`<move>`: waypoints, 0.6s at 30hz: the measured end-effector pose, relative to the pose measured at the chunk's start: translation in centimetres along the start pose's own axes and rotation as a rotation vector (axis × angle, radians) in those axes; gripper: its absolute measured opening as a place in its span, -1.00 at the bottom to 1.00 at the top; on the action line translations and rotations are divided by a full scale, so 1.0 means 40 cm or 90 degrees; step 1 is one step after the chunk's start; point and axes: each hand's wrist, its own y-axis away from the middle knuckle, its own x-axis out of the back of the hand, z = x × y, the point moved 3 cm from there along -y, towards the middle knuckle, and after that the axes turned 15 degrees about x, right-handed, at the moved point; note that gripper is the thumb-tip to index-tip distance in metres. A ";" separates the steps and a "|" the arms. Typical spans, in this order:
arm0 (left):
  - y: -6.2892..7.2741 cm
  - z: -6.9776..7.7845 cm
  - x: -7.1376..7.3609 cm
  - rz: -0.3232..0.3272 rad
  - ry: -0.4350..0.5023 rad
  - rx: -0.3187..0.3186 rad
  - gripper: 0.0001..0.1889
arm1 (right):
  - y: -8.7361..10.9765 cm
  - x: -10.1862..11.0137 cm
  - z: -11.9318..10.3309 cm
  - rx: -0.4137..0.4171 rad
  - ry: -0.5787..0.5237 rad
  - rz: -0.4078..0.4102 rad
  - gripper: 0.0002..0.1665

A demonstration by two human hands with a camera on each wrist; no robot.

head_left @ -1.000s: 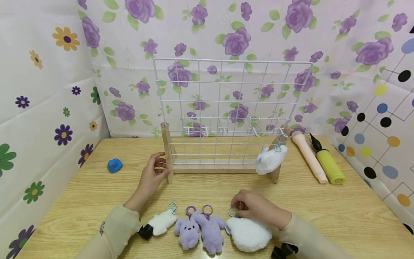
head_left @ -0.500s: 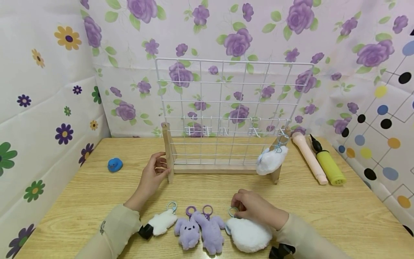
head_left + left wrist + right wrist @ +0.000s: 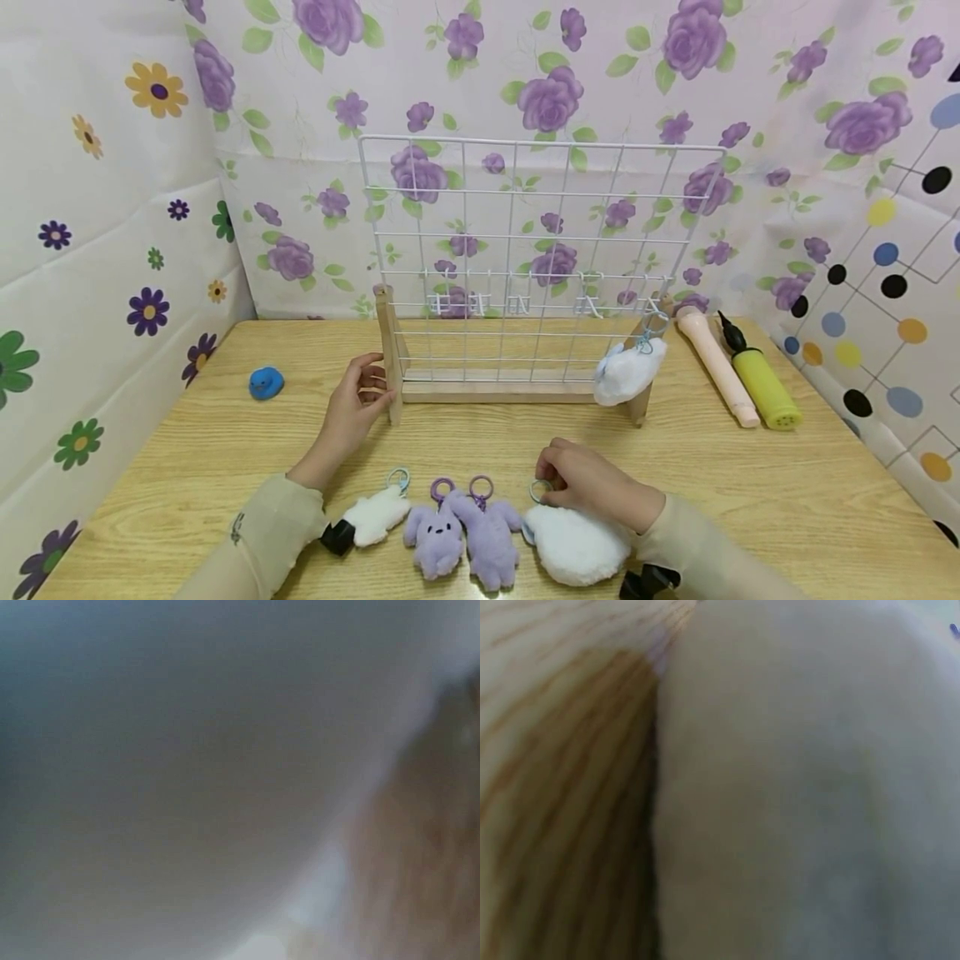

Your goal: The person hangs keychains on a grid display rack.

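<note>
My left hand (image 3: 360, 398) holds the left wooden post (image 3: 389, 358) of the white wire grid rack (image 3: 517, 192), thumb in front and fingers bent at its side. With bent fingers, my right hand (image 3: 588, 479) pinches the teal ring (image 3: 538, 491) of a round white plush keychain (image 3: 576, 546) lying on the table; its fur fills much of the right wrist view (image 3: 795, 787). Two purple plush keychains, one showing a face (image 3: 435, 542) and one beside it (image 3: 491, 546), lie in the middle, and a smaller white plush keychain (image 3: 377, 515) lies by my left forearm. The left wrist view is blurred.
Several white hooks (image 3: 517, 303) hang on the grid. A white plush keychain (image 3: 632, 371) hangs at its right end. A blue toy duck (image 3: 266, 382) sits at left. At right lie a pale pink tube (image 3: 717, 367) and a yellow pump (image 3: 765, 387). Patterned cloth surrounds the wooden table (image 3: 720, 483).
My right forearm has shifted slightly left, while its fingers stay at the teal ring. The left hand stays on the post, and the keychains have not moved.
</note>
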 end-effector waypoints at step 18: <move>0.003 0.000 -0.001 -0.002 -0.007 0.012 -0.40 | 0.002 0.000 -0.010 -0.006 0.009 0.002 -0.78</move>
